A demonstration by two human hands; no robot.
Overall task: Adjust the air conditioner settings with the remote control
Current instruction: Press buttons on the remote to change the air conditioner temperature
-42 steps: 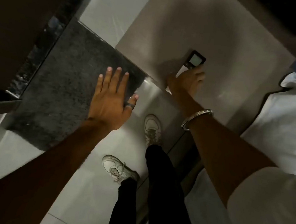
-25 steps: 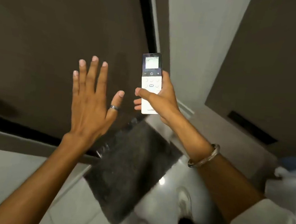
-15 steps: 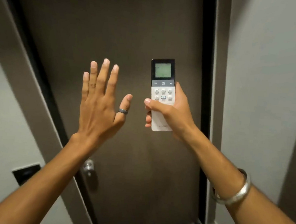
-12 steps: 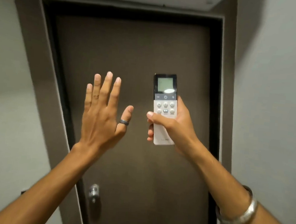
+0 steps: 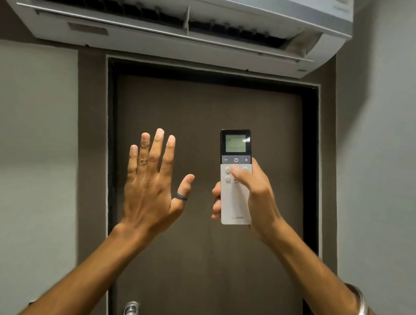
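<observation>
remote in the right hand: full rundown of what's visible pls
The slim white plastic remote control has a black top section with a small lit grey LCD screen, readout too small to read. Below it runs a grey strip with minus, power and plus, then round pale buttons, and a faint logo near the bottom. It is held upright, face to the camera, in front of the dark brown door. The right hand wraps it from the right, thumb lying on the round buttons. The left hand is open beside it, apart.
</observation>
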